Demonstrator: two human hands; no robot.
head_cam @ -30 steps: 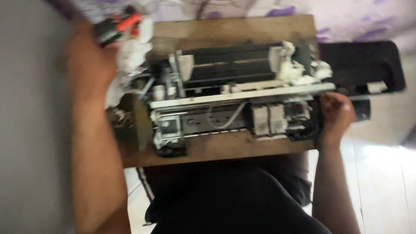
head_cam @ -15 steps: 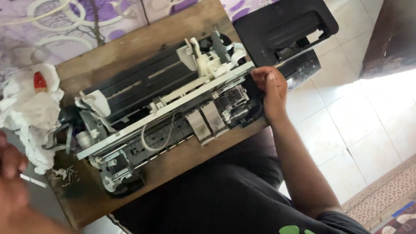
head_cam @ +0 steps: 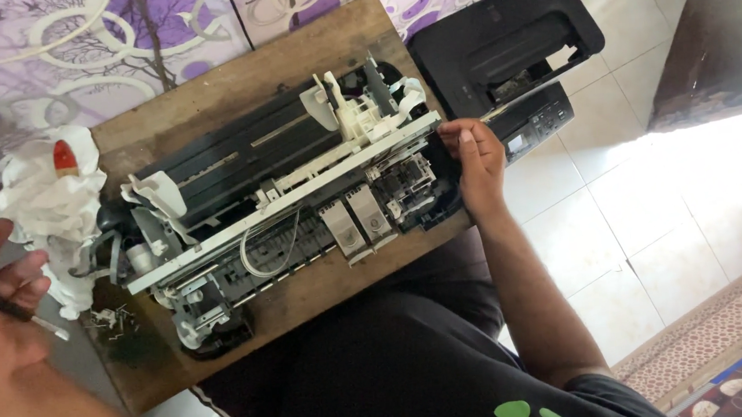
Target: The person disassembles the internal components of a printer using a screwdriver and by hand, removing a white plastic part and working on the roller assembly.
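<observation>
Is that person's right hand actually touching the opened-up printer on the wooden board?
Touching. The head view shows the right hand with its fingers laid on the end of the printer mechanism.

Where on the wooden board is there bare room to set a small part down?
Free: the board's near edge, below the opened printer mechanism, and the far strip toward the patterned wall. Crowded: left end, with crumpled tissue and loose screws; right end, where the right hand grips the frame.
</observation>
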